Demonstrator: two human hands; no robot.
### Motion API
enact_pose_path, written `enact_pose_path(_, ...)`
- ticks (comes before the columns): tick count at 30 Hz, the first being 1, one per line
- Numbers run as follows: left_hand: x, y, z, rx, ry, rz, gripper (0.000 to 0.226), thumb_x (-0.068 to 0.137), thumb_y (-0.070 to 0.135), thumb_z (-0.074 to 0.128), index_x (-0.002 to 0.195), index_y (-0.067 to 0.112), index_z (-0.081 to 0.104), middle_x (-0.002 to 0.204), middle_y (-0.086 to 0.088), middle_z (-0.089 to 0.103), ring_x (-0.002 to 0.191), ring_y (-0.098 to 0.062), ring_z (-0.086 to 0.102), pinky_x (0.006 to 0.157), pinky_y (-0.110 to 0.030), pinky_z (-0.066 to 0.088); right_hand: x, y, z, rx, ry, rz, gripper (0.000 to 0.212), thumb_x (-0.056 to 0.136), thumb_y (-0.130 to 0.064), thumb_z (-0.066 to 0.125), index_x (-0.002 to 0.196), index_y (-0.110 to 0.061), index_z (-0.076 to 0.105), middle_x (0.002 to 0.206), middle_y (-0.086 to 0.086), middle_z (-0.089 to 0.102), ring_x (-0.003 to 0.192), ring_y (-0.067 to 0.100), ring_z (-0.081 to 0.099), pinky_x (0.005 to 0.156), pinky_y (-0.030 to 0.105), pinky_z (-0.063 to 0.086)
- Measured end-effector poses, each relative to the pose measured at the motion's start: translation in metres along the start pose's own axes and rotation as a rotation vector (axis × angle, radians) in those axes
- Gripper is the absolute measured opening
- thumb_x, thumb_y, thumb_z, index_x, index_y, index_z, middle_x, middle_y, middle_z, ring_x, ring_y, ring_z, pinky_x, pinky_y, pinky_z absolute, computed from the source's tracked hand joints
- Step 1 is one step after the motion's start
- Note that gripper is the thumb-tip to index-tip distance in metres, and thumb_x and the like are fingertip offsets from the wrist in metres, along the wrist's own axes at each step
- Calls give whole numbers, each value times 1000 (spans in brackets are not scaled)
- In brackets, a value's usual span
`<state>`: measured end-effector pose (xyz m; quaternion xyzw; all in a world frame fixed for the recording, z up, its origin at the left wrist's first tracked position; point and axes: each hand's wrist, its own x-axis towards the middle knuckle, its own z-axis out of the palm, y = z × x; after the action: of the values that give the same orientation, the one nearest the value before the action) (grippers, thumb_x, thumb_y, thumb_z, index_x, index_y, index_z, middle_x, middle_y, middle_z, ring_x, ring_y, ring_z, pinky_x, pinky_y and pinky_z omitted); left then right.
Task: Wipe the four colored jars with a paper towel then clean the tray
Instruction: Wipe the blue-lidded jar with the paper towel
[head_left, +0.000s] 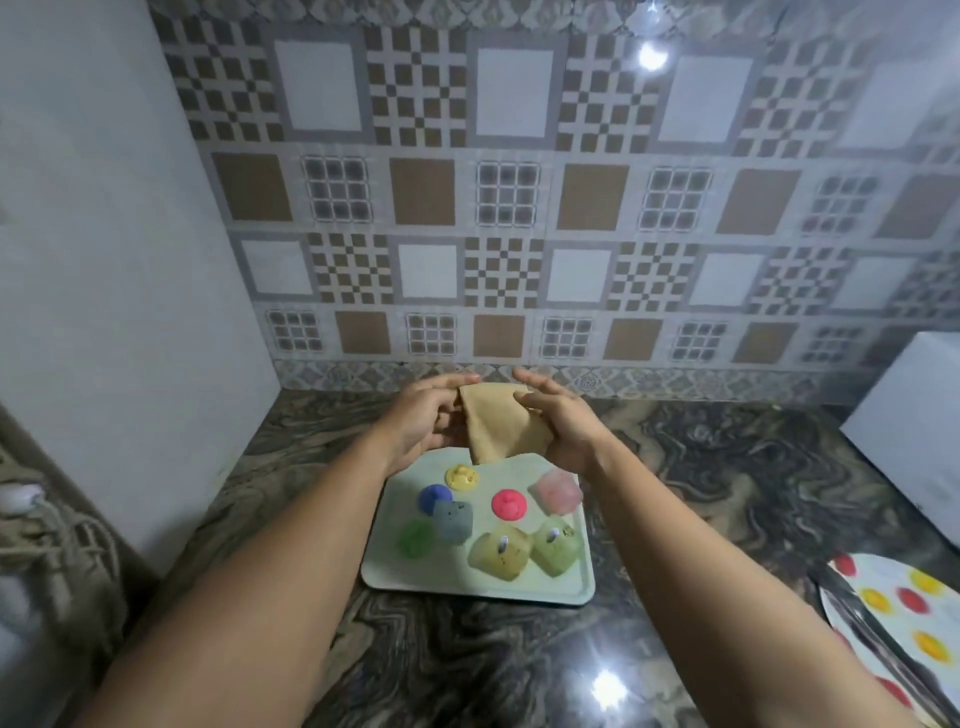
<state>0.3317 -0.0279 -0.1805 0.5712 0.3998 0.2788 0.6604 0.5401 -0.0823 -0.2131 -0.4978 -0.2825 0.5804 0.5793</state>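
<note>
A tan paper towel (488, 423) hangs between both hands above the far edge of the tray (584, 582). The left hand (423, 415) pinches its left edge; the right hand (556, 421) grips its right side, fingers loosely spread. Four jars (498, 551) and loose lids (508, 504) sit on the tray, on the marbled counter (727, 467).

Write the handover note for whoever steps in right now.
Hands: left hand and right hand both hold the brown paper towel in the air above the far end of the tray.
Things: four jars on the tray, blue, pink, yellow, green, lids off and lying beside them.
Done: towel picked up.
Left: no jar is being wiped yet; wipe all four, then the tray.
</note>
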Motion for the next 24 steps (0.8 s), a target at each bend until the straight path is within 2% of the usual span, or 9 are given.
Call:
enact_pose_path(3,-6,0,11,26,26,5,47,99,-2,36,110,23,74,84,-4,70,68,-10,65,79,-39,62,-2,5,-9,45,-16,21,27,101,1,59,117,-19,70,101,9,75,78,19,70,66,32,62)
enact_pose_path(6,-14,1,18,9,52,18,42,102,-2,35,119,17,69,71,4,71,49,-1,61,67,-32,58,-3,8,-12,41,-32,42,28,102,1,56,114,-19,71,101,5,76,76,15,71,65,29,62)
enact_pose_path(10,-17,-1,13,-44,62,31,41,98,0,39,121,16,69,98,-11,76,74,-17,70,82,-43,61,-4,9,-11,28,-45,71,32,105,-1,49,120,-19,70,108,3,77,85,14,72,71,32,62)
enact_pose_path(13,-16,-1,11,-95,50,52,41,95,-3,42,122,13,69,110,-16,75,88,-25,71,85,-48,61,-5,8,-10,99,-66,124,31,105,-3,48,122,-13,71,122,11,75,104,28,71,96,56,59)
enact_pose_path(14,-15,-1,11,-110,39,55,41,95,-5,44,122,12,69,111,-15,75,88,-25,72,84,-47,61,-7,8,-9,136,-82,143,30,104,-2,48,122,-8,71,123,14,74,103,32,72,94,60,59)
enact_pose_path(16,-12,0,12,-130,19,57,35,98,-4,49,123,12,69,108,-14,76,90,-24,74,81,-44,62,-9,5,-7,172,-106,182,31,102,-5,52,128,0,67,118,18,72,93,33,75,77,53,64)
enact_pose_path(18,-7,-2,11,-130,18,68,34,98,-4,54,120,14,71,109,-11,76,96,-24,74,79,-39,63,-7,6,-7,81,-117,214,41,98,-14,58,136,1,63,115,18,70,94,31,72,72,41,62)
enact_pose_path(20,0,-2,9,-93,43,88,36,96,-6,56,118,17,72,114,-10,75,105,-26,72,81,-37,62,-5,5,-7,-6,-141,225,35,98,-20,59,128,-4,67,105,13,73,90,26,70,63,31,55)
enact_pose_path(24,12,0,-2,60,155,127,18,93,12,68,106,21,78,99,-6,78,99,-25,73,91,-47,60,0,1,-7,-12,-228,180,25,101,-12,59,124,-9,70,102,8,76,88,20,72,73,34,62)
